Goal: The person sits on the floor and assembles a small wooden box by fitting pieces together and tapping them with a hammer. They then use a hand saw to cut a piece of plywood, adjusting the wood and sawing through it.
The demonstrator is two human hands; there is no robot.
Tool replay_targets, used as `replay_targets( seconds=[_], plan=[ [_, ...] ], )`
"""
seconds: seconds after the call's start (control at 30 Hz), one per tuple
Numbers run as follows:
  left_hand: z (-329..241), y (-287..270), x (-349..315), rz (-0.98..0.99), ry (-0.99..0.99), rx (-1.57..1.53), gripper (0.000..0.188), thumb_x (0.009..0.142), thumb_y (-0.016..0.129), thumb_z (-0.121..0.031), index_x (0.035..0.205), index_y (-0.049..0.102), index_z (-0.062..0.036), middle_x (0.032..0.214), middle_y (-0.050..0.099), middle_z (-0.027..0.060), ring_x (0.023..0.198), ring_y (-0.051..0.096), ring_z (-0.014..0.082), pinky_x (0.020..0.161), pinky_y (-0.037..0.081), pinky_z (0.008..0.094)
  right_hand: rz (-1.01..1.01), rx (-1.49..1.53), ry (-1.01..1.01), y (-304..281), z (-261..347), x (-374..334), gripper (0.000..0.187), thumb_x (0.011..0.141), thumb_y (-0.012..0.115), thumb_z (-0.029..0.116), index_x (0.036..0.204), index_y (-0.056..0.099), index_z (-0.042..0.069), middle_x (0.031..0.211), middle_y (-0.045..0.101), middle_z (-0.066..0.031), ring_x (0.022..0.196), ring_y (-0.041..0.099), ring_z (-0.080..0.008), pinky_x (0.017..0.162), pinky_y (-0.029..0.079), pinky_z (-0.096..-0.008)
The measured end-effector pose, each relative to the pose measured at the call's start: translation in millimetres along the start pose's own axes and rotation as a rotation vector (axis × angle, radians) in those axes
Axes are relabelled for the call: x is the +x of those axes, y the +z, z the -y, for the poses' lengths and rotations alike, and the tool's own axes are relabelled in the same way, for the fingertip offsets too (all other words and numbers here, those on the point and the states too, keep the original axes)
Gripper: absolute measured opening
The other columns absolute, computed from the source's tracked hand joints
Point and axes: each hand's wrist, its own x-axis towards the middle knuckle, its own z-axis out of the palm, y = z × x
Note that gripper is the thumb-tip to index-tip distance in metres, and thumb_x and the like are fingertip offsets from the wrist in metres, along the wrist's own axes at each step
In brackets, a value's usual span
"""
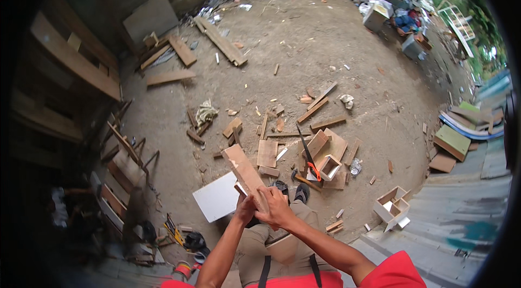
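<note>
Head view — left hand (pixel 245 209) and right hand (pixel 275 209) grip one board (pixel 246 168) — one saw (pixel 310 160), one hammer (pixel 308 181) beyond.

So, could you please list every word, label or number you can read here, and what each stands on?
No text can be read in this view.
The wooden board and white panel show no legible lettering.
Any marks on the distant clutter are too small to tell.
</note>
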Motion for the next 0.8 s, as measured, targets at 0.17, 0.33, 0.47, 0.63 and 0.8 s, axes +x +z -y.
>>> replay_targets(
  seconds=[0.17,0.33,0.47,0.63,0.8],
  plan=[
    [-65,65,-79,0.064,0.083,0.045,0.087,0.084,0.064,-0.064,0.146,0.039,-0.0071,0.141,0.051,0.0096,0.129,0.051,0.0268,0.106,0.043,0.0461,-0.047,0.144,-0.062,-20,75,-24,0.082,0.072,0.081,0.056,0.135,0.050,0.015,0.133,0.043,-0.0228,0.125,0.047,-0.0438,0.103,0.039,-0.0569],
    [-87,99,-145,0.045,0.180,0.039,0.098,0.081,0.051,-0.081,0.147,0.036,-0.0108,0.140,0.049,0.0097,0.126,0.052,0.0271,0.106,0.044,0.0451,0.051,0.224,-0.207,-34,123,-61,0.103,0.070,0.082,0.058,0.143,0.035,0.003,0.138,0.040,-0.0252,0.129,0.044,-0.0447,0.107,0.041,-0.0498],
    [-98,112,-185,0.043,0.244,0.012,0.104,0.080,0.050,-0.082,0.152,0.029,-0.0100,0.146,0.045,0.0111,0.132,0.047,0.0293,0.110,0.040,0.0470,0.016,0.224,-0.049,-16,154,-103,0.109,0.068,0.078,0.067,0.146,0.035,0.005,0.142,0.038,-0.0279,0.134,0.040,-0.0454,0.105,0.038,-0.0580],
    [-109,112,-211,0.236,0.310,-0.012,0.107,0.081,0.043,-0.086,0.153,0.025,-0.0101,0.149,0.041,0.0171,0.134,0.045,0.0344,0.112,0.037,0.0506,-0.068,0.043,-0.153,-46,207,-126,0.113,0.067,0.077,0.071,0.148,0.032,0.006,0.149,0.030,-0.0323,0.134,0.037,-0.0522,0.108,0.033,-0.0599],
    [-142,179,-227,0.352,0.438,-0.127,0.110,0.081,0.049,-0.082,0.156,0.018,-0.0089,0.155,0.031,0.0282,0.140,0.037,0.0410,0.114,0.034,0.0531,-0.184,0.351,-0.261,-81,214,-125,0.098,0.079,0.075,0.061,0.148,0.033,0.005,0.140,0.045,-0.0301,0.133,0.046,-0.0410,0.105,0.041,-0.0450]
  ],
)
